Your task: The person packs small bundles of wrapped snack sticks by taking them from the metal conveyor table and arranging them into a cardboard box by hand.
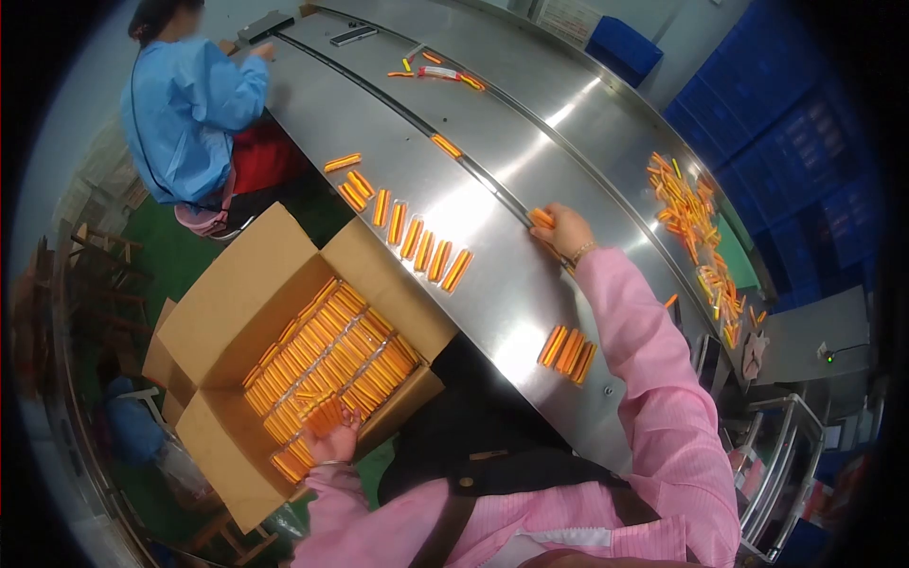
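My left hand [333, 438] is inside the open cardboard box [251, 317], its fingers closed round a small bunch of orange packs [323, 415]. Rows of similar orange-and-yellow packs [331, 341] fill the box. Over the metal table [502, 317], my right hand [565, 233] holds an orange pack [542, 218] at the dark groove. A small group of packs [567, 355] lies nearer me, beside my right forearm. Several more packs [417, 237] lie in a slanting row along the table edge above the box.
A person in a blue top [194, 90] sits at the upper left. One pack [446, 146] lies on the groove. A large loose pile [688, 213] is at the right, before blue crates [786, 123]. Stools [104, 256] stand at the left.
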